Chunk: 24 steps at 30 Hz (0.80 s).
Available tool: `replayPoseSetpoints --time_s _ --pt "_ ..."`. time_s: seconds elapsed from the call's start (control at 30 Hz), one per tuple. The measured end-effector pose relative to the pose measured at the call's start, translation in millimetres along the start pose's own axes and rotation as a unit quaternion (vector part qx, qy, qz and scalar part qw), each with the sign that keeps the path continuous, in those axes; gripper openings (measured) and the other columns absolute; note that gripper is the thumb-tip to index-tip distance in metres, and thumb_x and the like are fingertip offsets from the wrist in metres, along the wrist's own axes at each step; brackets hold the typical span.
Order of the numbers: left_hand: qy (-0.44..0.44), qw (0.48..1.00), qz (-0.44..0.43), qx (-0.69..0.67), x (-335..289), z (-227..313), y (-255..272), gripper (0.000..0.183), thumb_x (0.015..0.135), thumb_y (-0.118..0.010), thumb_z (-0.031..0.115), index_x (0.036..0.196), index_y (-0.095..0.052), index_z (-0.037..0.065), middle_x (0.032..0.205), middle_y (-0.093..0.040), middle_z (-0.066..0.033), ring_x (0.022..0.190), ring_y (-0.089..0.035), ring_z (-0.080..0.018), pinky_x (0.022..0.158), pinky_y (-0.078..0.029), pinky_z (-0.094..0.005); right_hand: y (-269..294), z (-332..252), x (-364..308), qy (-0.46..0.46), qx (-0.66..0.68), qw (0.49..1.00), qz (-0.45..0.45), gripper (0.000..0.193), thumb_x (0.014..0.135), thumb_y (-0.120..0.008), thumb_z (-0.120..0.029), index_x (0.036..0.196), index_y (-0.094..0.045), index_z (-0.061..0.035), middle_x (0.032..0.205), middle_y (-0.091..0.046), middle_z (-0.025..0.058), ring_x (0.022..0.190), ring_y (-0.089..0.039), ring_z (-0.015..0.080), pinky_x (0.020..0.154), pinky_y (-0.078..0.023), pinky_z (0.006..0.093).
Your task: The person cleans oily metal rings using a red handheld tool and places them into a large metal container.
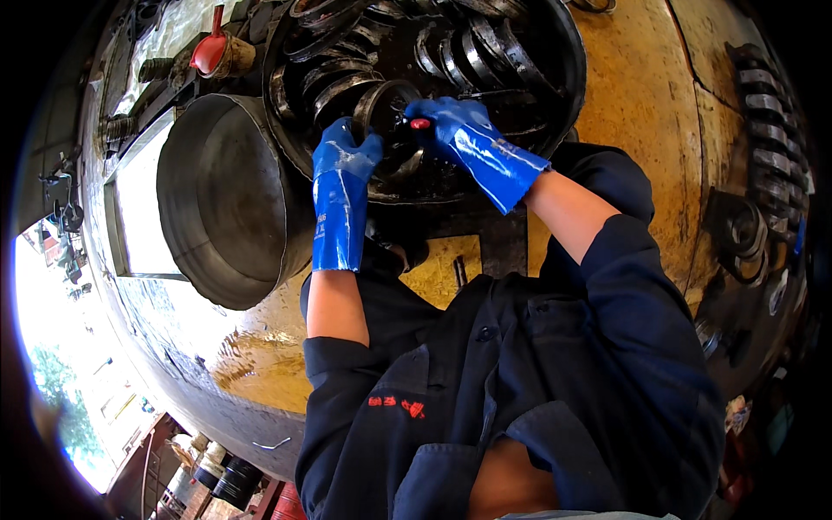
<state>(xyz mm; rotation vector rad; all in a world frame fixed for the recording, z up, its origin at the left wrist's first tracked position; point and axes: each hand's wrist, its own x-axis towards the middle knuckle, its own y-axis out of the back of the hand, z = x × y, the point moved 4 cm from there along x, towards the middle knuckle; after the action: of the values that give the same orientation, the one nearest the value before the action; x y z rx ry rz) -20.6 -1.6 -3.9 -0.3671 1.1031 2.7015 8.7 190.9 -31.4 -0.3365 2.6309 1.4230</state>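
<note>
My left hand (347, 152), in a long blue rubber glove, grips the near edge of a dark, wet metal ring (367, 104) at the front of a big round black tub (579, 65). Closed around a tool with a red handle end (420, 124), my right hand (451, 119) is gloved the same way and works just right of that ring. The tool's head is mostly hidden by the glove and the dark liquid, so its kind does not show. Several similar rings (334, 82) lean in a row at the tub's left, and more curved metal pieces (477, 59) stand at its far side.
An empty-looking round metal drum (225, 199) lies tipped left of the tub. Behind it are a red scoop (209, 54) and a small bucket (237, 57). Along the right edge sit a row of metal parts (767, 130) and several dark rings (744, 234) on the yellowish floor (641, 95).
</note>
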Motion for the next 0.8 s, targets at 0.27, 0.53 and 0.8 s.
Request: replayPoseSetpoints --time_s 0.27,0.53,0.8 --pt "0.000 0.998 -0.003 -0.059 8 -11 -3 0.032 0.085 -0.072 0.023 0.109 -0.070 0.001 0.072 -0.065 -0.0038 0.057 -0.055 -0.0109 0.052 -0.043 -0.0277 1 -20 -14 0.321 -0.137 0.911 0.220 0.048 0.096 -0.059 -0.013 0.144 -0.053 -0.0148 0.141 -0.057 0.0198 0.087 -0.074 0.0233 0.064 -0.062 0.0315" --pt "-0.012 0.999 -0.012 -0.045 3 22 -12 0.031 0.081 -0.070 0.020 0.104 -0.072 -0.001 0.089 -0.075 -0.0164 0.081 -0.071 -0.0235 0.076 -0.055 -0.0357 -20 26 11 0.027 0.049 0.993 0.101 0.039 0.090 -0.063 -0.025 0.128 -0.065 -0.0153 0.124 -0.068 0.0160 0.096 -0.072 0.0316 0.085 -0.058 0.0411" --pt "-0.024 0.999 0.023 0.015 5 8 -9 0.031 0.080 -0.071 0.022 0.103 -0.072 0.000 0.089 -0.075 -0.0180 0.083 -0.073 -0.0283 0.078 -0.056 -0.0382 20 11 -12 -0.141 0.335 0.912 -0.190 0.040 0.089 -0.068 -0.047 0.107 -0.074 -0.0120 0.093 -0.075 0.0088 0.086 -0.071 0.0224 0.080 -0.055 0.0360"
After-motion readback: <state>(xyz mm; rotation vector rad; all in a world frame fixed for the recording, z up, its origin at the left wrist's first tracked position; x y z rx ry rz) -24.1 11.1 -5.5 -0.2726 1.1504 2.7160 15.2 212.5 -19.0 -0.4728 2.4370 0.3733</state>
